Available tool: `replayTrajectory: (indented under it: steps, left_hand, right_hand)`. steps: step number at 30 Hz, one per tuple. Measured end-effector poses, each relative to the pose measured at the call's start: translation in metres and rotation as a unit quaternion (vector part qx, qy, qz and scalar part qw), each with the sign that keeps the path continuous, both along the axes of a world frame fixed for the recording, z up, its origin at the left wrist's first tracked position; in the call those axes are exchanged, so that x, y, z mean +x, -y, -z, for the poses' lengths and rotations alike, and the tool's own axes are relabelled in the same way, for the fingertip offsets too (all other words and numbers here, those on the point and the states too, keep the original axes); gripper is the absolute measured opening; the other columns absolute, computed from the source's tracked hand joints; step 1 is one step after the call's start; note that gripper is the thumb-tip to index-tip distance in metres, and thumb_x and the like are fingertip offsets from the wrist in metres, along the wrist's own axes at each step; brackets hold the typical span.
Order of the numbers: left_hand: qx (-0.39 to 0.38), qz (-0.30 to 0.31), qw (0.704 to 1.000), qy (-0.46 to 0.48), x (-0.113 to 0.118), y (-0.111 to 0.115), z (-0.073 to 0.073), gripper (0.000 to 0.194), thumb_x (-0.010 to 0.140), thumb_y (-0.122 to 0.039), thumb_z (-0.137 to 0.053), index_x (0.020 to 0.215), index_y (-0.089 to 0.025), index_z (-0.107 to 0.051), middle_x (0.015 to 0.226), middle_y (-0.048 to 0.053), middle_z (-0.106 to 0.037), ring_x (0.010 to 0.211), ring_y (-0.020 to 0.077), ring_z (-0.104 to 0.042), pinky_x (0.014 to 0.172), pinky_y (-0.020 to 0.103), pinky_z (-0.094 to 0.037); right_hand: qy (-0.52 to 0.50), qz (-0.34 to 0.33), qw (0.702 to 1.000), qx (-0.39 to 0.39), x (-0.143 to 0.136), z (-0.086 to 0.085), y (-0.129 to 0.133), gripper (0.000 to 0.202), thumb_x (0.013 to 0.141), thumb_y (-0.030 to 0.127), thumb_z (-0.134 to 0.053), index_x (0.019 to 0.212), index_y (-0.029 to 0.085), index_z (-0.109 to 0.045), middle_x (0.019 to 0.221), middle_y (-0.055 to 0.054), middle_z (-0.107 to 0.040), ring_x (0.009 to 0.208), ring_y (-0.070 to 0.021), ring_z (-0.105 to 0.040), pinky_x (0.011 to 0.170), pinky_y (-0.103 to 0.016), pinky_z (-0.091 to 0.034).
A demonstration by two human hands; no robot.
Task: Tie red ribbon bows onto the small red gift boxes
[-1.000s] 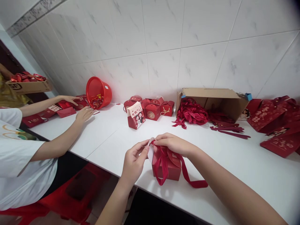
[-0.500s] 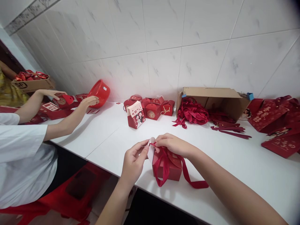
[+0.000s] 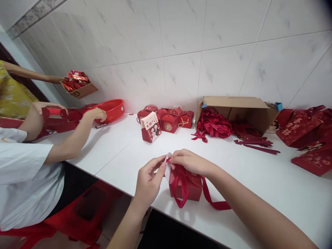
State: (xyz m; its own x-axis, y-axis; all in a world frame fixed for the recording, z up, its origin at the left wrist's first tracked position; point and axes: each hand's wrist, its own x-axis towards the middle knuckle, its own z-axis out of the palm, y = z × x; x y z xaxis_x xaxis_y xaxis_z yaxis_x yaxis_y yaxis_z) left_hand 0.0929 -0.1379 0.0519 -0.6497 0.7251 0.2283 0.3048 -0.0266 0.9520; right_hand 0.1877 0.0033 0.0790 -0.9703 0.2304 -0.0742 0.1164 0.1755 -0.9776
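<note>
A small red gift box (image 3: 188,190) stands on the white table in front of me, with a dark red ribbon (image 3: 181,190) looped over it and one tail trailing to the right. At the box's upper left is a white paper tag (image 3: 167,169), pinched between the thumb and fingers of my left hand (image 3: 150,176). My right hand (image 3: 190,162) is closed on the ribbon where it meets the tag, above the box. Its fingertips partly hide the end of the ribbon and the box top.
Several finished-looking red boxes (image 3: 169,122) and a pink-topped box (image 3: 150,128) stand near the wall. A cardboard box (image 3: 233,102) holds ribbons (image 3: 214,124). Red bags (image 3: 298,128) lie right. At left, a co-worker's hand (image 3: 97,114) touches a red basin (image 3: 112,110); another person holds a carton (image 3: 83,91).
My hands have barely moved at the tag and ribbon. At left, the basin has been lowered from tilted to nearly level, and the carton of red packets has been lifted and moved right.
</note>
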Motion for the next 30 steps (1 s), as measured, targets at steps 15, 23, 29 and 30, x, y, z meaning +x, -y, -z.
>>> replayTrajectory:
  steps: [15, 23, 29, 30]
  left_hand:
    - [-0.082, 0.071, 0.993, -0.045, -0.022, -0.012, 0.003, 0.026, 0.084, -0.042, -0.048, 0.075, -0.018, -0.052, 0.075, 0.0, -0.056, 0.072, 0.0139, -0.056, 0.065, 0.025, -0.05]
    - [-0.319, -0.266, 0.853, -0.315, -0.104, 0.044, 0.013, 0.025, 0.076, -0.038, -0.049, 0.075, -0.017, -0.063, 0.097, 0.019, -0.062, 0.091, 0.0405, -0.057, 0.076, 0.056, -0.044]
    - [-0.122, -0.173, 0.934, -0.289, -0.082, 0.023, 0.008, 0.027, 0.078, -0.043, -0.052, 0.09, -0.02, -0.06, 0.107, 0.011, -0.06, 0.109, 0.0308, -0.053, 0.096, 0.047, -0.04]
    - [-0.087, -0.094, 0.964, -0.232, -0.07, 0.015, 0.007, 0.029, 0.079, -0.046, -0.051, 0.093, -0.021, -0.059, 0.106, 0.009, -0.061, 0.107, 0.027, -0.055, 0.096, 0.042, -0.041]
  right_hand:
    - [-0.022, 0.034, 0.985, 0.168, 0.007, -0.007, -0.001, 0.031, 0.086, 0.038, -0.049, 0.072, 0.014, -0.064, 0.071, -0.003, -0.061, 0.063, -0.0136, -0.055, 0.06, -0.024, -0.041]
    - [0.036, 0.133, 0.93, 0.341, 0.079, -0.045, -0.032, 0.027, 0.084, 0.044, -0.056, 0.089, 0.021, -0.068, 0.101, -0.006, -0.066, 0.096, -0.0228, -0.059, 0.077, -0.032, -0.045]
    - [0.142, 0.065, 0.968, 0.198, 0.095, -0.017, -0.035, 0.038, 0.075, 0.05, -0.066, 0.096, 0.02, -0.056, 0.102, -0.007, -0.065, 0.089, -0.0224, -0.061, 0.071, -0.031, -0.047]
    - [0.128, 0.06, 0.977, 0.16, 0.093, -0.01, -0.034, 0.035, 0.076, 0.047, -0.066, 0.094, 0.02, -0.054, 0.099, -0.007, -0.065, 0.087, -0.021, -0.06, 0.07, -0.03, -0.046]
